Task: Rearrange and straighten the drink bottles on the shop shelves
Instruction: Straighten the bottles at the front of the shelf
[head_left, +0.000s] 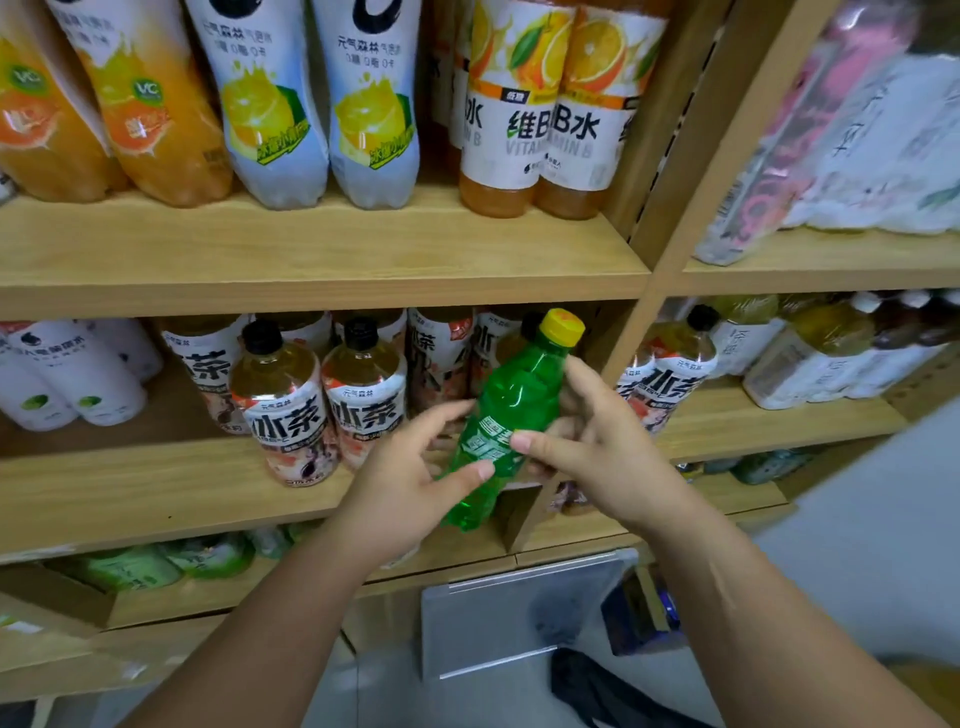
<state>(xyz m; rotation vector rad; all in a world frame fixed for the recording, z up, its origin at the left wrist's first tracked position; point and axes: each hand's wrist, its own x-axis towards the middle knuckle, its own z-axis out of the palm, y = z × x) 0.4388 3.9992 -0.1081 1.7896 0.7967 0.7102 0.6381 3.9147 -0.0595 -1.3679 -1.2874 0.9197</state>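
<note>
Hands both grasping green soda bottle (506, 415), tilted, yellow cap (561, 326) up-right: left hand (400, 493) low, right hand (597, 441) mid-label.

Clear acrylic sign holder (524, 618) low by the grey floor (384, 691)

Translucent green plastic bottle (511, 415), yellow cap (561, 326); amber tea bottles (283, 400), black caps; pale wood-grain shelves (311, 249).

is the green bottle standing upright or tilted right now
Tilted. The green bottle is off the shelf, held between the left hand and right hand, its yellow cap leaning up and to the right.
</note>
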